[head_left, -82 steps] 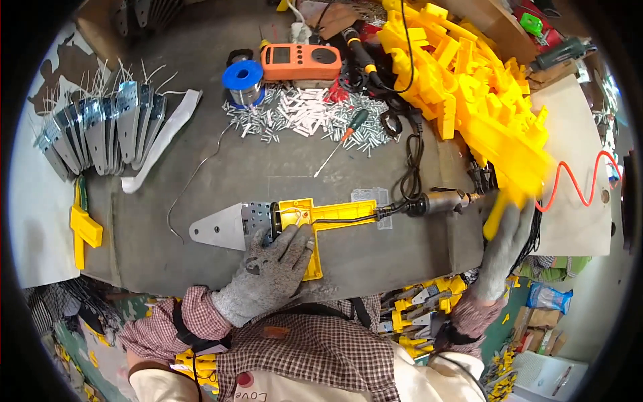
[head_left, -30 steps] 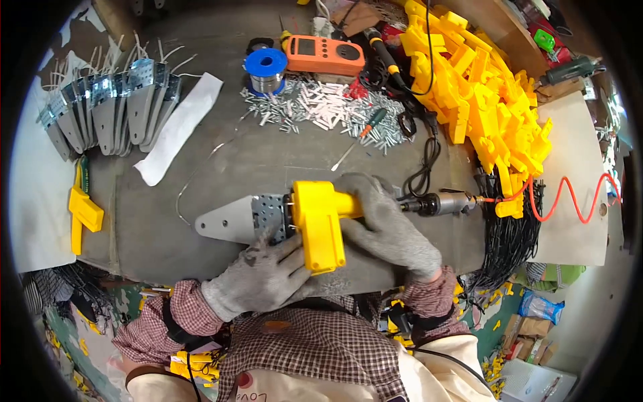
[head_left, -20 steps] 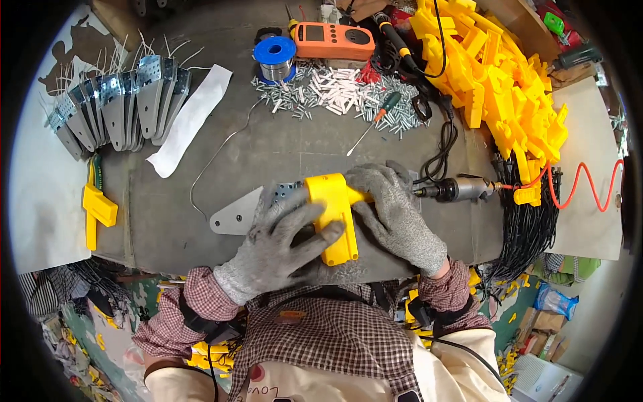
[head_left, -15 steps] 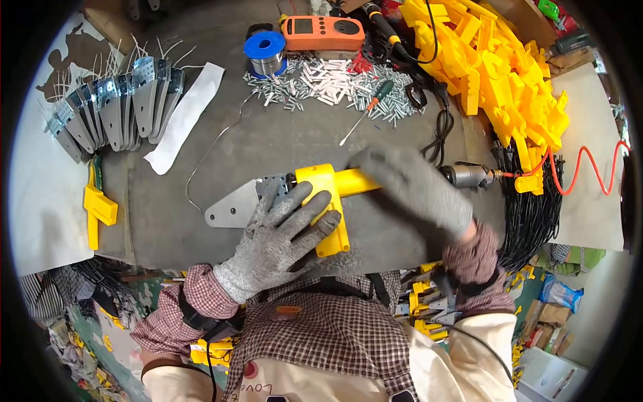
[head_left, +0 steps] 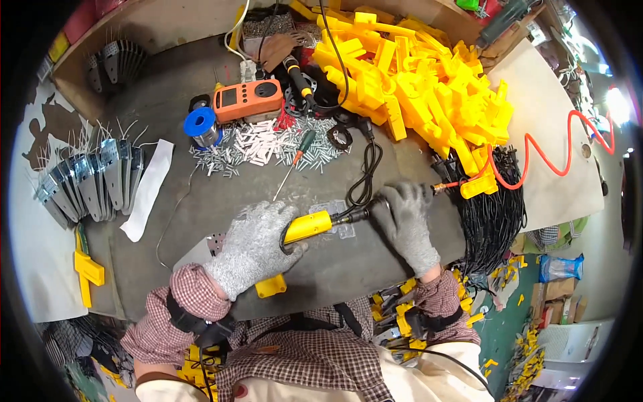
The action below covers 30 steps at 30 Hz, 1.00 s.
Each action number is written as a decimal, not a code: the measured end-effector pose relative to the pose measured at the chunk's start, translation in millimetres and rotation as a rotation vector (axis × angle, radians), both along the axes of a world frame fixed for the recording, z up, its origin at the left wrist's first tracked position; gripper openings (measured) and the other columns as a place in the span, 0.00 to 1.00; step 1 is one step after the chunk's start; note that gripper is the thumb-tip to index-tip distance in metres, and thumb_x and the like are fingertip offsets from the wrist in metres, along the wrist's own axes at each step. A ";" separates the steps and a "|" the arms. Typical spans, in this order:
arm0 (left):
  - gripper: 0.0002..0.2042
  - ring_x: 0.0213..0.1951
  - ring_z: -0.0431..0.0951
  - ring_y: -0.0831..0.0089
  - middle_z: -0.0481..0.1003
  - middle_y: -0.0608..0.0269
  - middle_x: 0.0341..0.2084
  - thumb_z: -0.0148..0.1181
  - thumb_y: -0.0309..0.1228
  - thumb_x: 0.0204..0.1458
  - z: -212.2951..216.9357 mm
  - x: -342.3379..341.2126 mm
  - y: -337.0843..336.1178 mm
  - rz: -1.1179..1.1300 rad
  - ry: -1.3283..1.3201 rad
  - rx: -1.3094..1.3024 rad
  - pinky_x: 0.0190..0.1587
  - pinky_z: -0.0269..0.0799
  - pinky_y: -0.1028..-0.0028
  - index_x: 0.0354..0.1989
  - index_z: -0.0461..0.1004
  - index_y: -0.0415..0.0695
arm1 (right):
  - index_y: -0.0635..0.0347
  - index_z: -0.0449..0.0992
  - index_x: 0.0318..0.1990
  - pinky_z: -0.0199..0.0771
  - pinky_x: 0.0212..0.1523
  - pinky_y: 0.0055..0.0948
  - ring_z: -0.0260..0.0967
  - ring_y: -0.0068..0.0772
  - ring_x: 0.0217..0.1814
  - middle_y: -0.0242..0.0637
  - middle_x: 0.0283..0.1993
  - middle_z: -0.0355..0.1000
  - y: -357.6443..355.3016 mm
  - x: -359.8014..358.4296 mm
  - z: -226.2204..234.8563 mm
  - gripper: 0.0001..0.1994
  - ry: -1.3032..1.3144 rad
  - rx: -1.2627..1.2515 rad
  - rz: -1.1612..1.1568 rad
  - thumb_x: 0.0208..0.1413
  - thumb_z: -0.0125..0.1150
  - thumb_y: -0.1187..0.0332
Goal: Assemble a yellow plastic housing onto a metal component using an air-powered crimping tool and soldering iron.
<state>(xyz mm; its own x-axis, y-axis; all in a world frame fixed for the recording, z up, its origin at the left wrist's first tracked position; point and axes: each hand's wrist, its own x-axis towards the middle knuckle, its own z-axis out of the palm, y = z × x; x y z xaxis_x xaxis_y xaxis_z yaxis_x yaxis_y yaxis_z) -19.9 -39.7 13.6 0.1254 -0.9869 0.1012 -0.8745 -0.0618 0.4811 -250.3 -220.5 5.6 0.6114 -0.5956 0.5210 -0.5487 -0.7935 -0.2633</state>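
Observation:
My left hand (head_left: 258,246), in a grey knit glove, is closed round a yellow plastic handle (head_left: 308,228). A grey metal blade-like plate (head_left: 194,253) sticks out to its left, and the handle's lower yellow end (head_left: 270,287) shows below my palm. My gloved right hand (head_left: 406,224) is wrapped over an air-powered tool, mostly hidden by the fingers, with its brass hose fitting (head_left: 439,189) showing at the right. A dark narrow piece (head_left: 353,216) lies between the handle's right end and my right hand; whether it belongs to the tool I cannot tell.
Behind lie loose screws (head_left: 228,151), white sleeves (head_left: 258,142), a screwdriver (head_left: 295,164), a solder spool (head_left: 201,124) and an orange meter (head_left: 248,100). Yellow shells (head_left: 415,80) and black cables (head_left: 492,221) are heaped right. Metal plates (head_left: 90,174) stand left. A red coiled hose (head_left: 536,167) crosses the right.
My right hand has moved off the yellow handle and onto the air tool. My left hand, flat on the handle before, now wraps it. The whole view has shifted and tilted.

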 end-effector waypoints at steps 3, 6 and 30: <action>0.20 0.40 0.78 0.52 0.77 0.56 0.35 0.69 0.42 0.46 3.8 3.5 -6.5 -0.058 -0.030 0.084 0.46 0.73 0.56 0.47 0.77 0.48 | 0.57 0.78 0.37 0.60 0.61 0.49 0.60 0.52 0.57 0.41 0.44 0.70 -14.9 -29.7 -3.7 0.08 0.139 0.223 0.218 0.52 0.65 0.65; 0.22 0.43 0.78 0.53 0.77 0.55 0.38 0.67 0.43 0.48 4.3 3.9 -8.7 -0.077 -0.028 0.072 0.48 0.74 0.57 0.50 0.77 0.48 | 0.56 0.78 0.33 0.59 0.61 0.49 0.61 0.50 0.56 0.39 0.45 0.70 -44.1 -60.2 7.9 0.09 0.305 0.193 0.351 0.47 0.66 0.62; 0.22 0.47 0.77 0.53 0.76 0.53 0.43 0.60 0.47 0.58 3.3 -10.0 -2.2 -0.016 -0.054 -0.072 0.52 0.72 0.59 0.55 0.74 0.47 | 0.59 0.70 0.57 0.71 0.57 0.45 0.67 0.54 0.57 0.46 0.63 0.63 -35.8 -95.2 72.0 0.25 0.774 0.219 -0.109 0.50 0.65 0.69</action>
